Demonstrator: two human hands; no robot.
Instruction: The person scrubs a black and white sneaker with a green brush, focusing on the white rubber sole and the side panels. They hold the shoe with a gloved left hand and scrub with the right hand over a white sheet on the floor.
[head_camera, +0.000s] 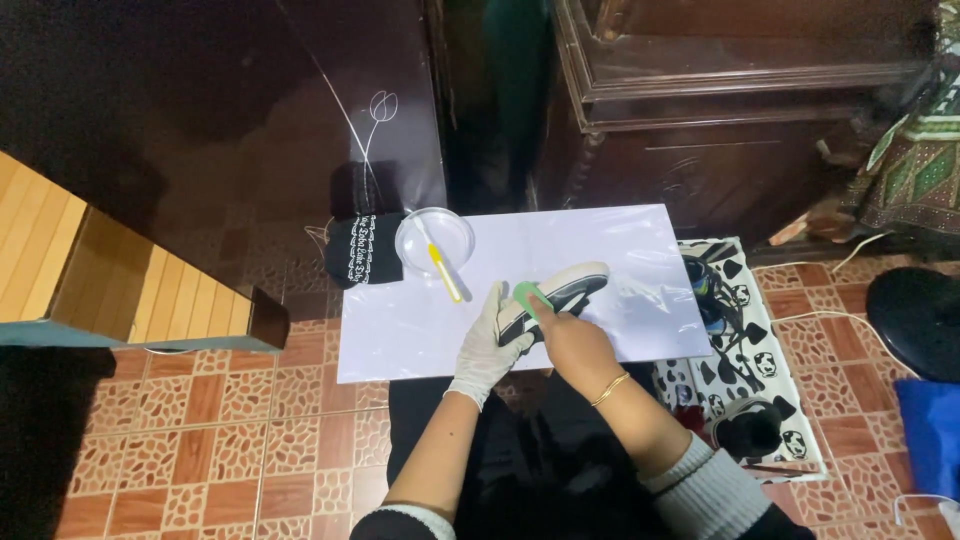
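A black shoe with a white sole (572, 284) lies on its side on a white sheet (400, 320) spread over the floor. My left hand (487, 340), in a white glove, grips the shoe at its near end. Against the shoe beside that hand, my bare right hand (570, 340) presses a small green pad (527, 295); a gold bangle is on that wrist. A clear round bowl (452, 225) stands at the sheet's far left corner with a yellow-handled toothbrush (443, 270) resting in it.
A black cloth with white lettering (362, 250) lies left of the bowl. A black-and-white patterned mat (745, 340) with another shoe (705, 290) is to the right. Dark wooden furniture (740, 90) stands behind, a wooden bench (110, 270) at left, a black stool (920, 320) at right.
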